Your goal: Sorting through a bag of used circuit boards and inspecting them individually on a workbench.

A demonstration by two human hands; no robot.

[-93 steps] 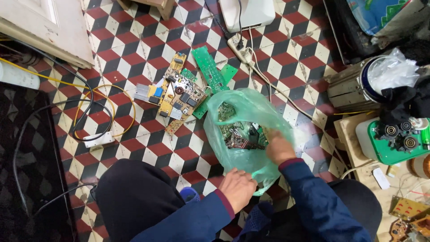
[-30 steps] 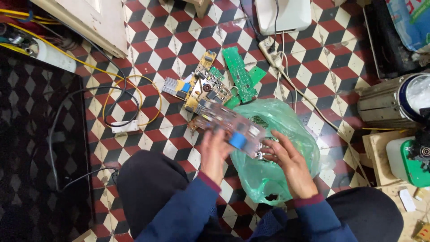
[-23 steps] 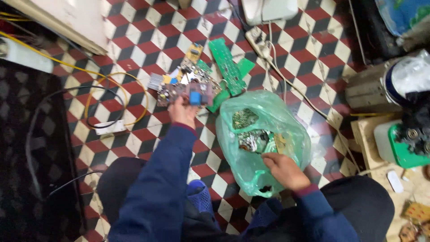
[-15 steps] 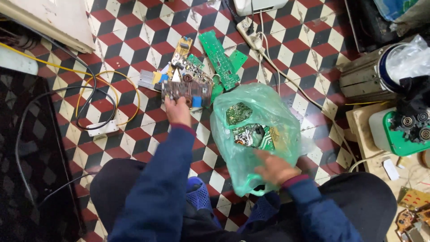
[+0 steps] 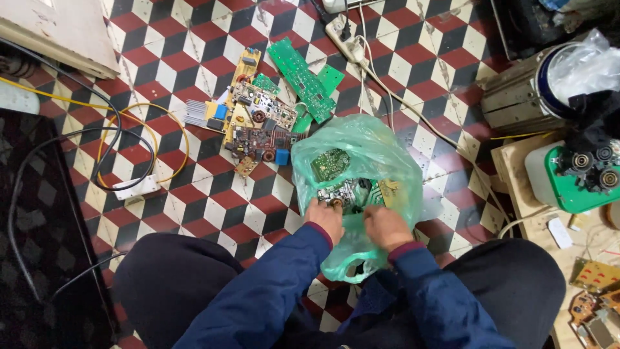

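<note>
A translucent green plastic bag [image 5: 381, 155] lies open on the tiled floor between my knees, with several circuit boards [image 5: 332, 165] inside. My left hand [image 5: 325, 218] is at the bag's near rim, fingers curled around a small round part of a board. My right hand [image 5: 386, 226] grips the bag's rim beside it. A pile of loose circuit boards [image 5: 258, 126] lies on the floor just left of and beyond the bag, with long green boards [image 5: 300, 77] at its far side.
A white power strip [image 5: 345, 45] with white cables lies beyond the bag. Yellow and black cables [image 5: 123, 139] loop at the left beside a dark mat. A cylinder [image 5: 529, 97], a green-and-white device [image 5: 571, 178] and more boards [image 5: 597, 304] stand at the right.
My left hand laid a dark board with a blue part on the floor pile, then came back to the bag's rim. My right hand stayed at the bag.
</note>
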